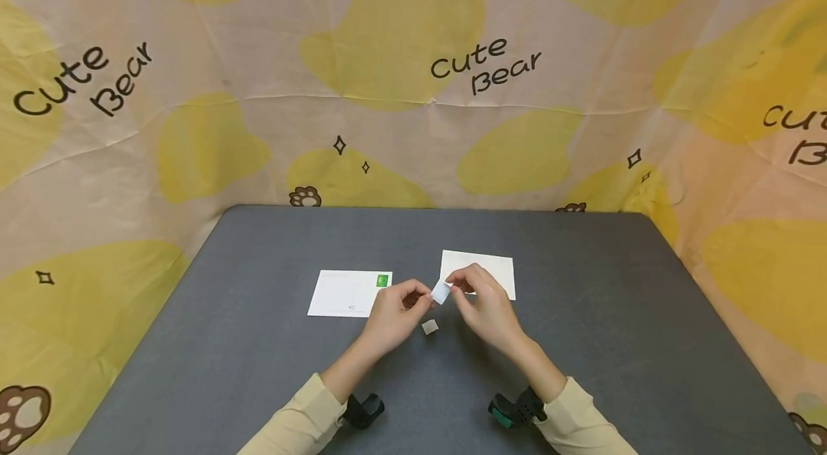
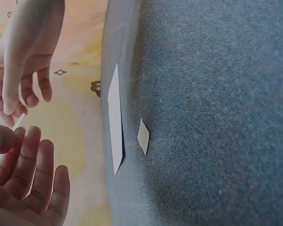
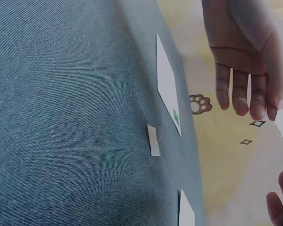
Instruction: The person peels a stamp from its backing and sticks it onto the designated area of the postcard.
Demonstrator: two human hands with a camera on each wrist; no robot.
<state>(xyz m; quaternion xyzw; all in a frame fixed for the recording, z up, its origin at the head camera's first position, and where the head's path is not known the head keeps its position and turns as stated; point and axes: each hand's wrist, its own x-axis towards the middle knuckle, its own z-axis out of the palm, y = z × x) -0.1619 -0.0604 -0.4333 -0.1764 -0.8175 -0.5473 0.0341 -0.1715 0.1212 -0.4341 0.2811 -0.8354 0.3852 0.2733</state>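
Observation:
Between both hands, above the table, is a small white piece of paper (image 1: 441, 292), possibly a sticker; its print is too small to make out. My left hand (image 1: 394, 315) pinches its left edge between thumb and index finger. The right hand (image 1: 484, 304) pinches its upper right corner. On the table below them lies a small off-white paper square (image 1: 430, 326), touched by neither hand. A white postcard (image 1: 342, 293) with a green stamp (image 1: 382, 280) in its upper right corner lies left, partly behind the left hand. Behind the right hand lies a second white card (image 1: 500, 274), partly covered.
Both cards lie flat on the dark grey table (image 1: 258, 369). A patterned cloth (image 1: 388, 46) hangs behind the table and down its sides. Dark bands with devices (image 1: 364, 412) are worn on both wrists.

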